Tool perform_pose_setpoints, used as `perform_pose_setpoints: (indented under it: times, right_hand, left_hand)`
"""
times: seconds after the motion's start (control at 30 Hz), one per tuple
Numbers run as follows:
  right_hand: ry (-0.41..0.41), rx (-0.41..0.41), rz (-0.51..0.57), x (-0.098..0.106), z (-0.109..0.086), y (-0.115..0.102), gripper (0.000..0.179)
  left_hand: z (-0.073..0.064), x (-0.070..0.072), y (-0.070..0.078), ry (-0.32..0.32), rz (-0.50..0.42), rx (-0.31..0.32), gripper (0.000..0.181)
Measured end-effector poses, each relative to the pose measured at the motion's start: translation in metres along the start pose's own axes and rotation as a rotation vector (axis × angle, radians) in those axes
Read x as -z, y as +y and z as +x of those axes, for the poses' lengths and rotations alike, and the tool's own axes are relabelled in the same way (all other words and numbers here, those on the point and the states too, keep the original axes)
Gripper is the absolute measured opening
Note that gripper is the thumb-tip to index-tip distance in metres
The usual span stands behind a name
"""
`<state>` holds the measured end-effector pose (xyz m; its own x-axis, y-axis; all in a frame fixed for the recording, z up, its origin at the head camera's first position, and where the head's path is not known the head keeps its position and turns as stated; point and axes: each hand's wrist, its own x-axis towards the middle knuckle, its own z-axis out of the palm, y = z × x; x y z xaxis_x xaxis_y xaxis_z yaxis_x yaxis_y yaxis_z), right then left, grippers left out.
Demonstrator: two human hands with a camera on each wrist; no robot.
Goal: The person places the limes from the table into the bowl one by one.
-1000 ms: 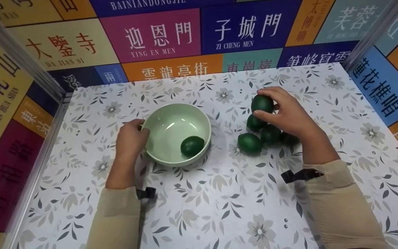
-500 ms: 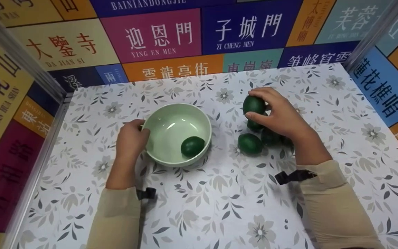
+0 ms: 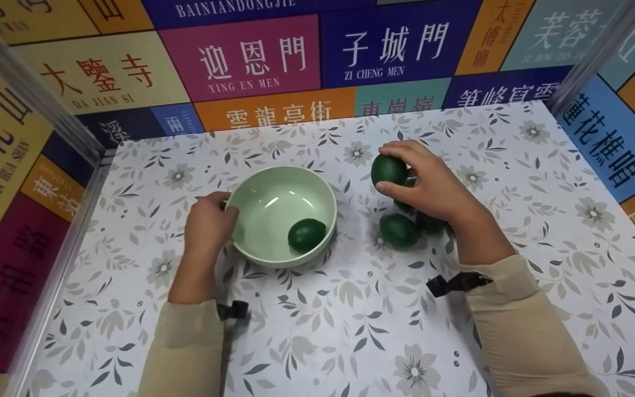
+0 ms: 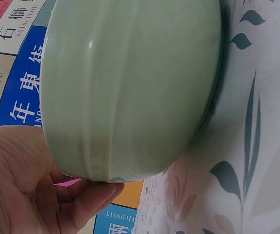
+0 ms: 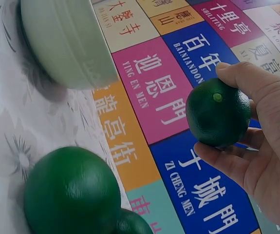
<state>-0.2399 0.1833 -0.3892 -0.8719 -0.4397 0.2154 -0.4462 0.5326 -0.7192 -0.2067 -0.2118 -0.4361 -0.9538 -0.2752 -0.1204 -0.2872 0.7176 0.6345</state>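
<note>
My left hand grips the left rim of a pale green bowl, thumb over the edge and fingers against the outer wall. The left wrist view shows the bowl's side close up, standing on the tablecloth. Inside the bowl, at its lower right, lies one dark green lime. Right of the bowl, my right hand holds another lime between thumb and fingers. The right wrist view shows this held lime raised off the table, its stem end facing the camera.
Several limes sit grouped under and beside my right hand, a lime nearest the bowl; the hand partly hides the others. A white floral cloth covers the table. Panels with printed lettering enclose the back and both sides.
My right hand has moved left toward the bowl with the lime in its grip, off the top of the group. The left hand and the bowl have stayed in place.
</note>
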Motion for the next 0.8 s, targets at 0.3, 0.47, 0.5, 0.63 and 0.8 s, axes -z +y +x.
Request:
perform_pose_setpoints:
  times: [0.3, 0.47, 0.5, 0.63, 0.8]
  right_hand:
    - [-0.005, 0.055, 0.027, -0.012, 0.009, -0.013, 0.061]
    - [-0.003, 0.074, 0.037, -0.019, 0.012, -0.021, 0.06]
    - [-0.003, 0.08, 0.036, -0.02, 0.012, -0.022, 0.06]
    - [-0.007, 0.103, 0.047, -0.025, 0.015, -0.026, 0.06]
    - [-0.013, 0.112, 0.074, -0.031, 0.018, -0.03, 0.059]
  left_hand:
    - [-0.001, -0.001, -0.001, -0.005, -0.012, 0.006, 0.046]
    - [-0.001, -0.001, -0.001, 0.005, -0.011, -0.003, 0.046]
    - [0.0, -0.001, -0.001, 0.007, -0.012, -0.003, 0.046]
    - [0.0, 0.0, -0.001, 0.005, -0.003, -0.012, 0.047]
    - [0.001, 0.001, -0.001, 0.003, -0.003, -0.007, 0.047]
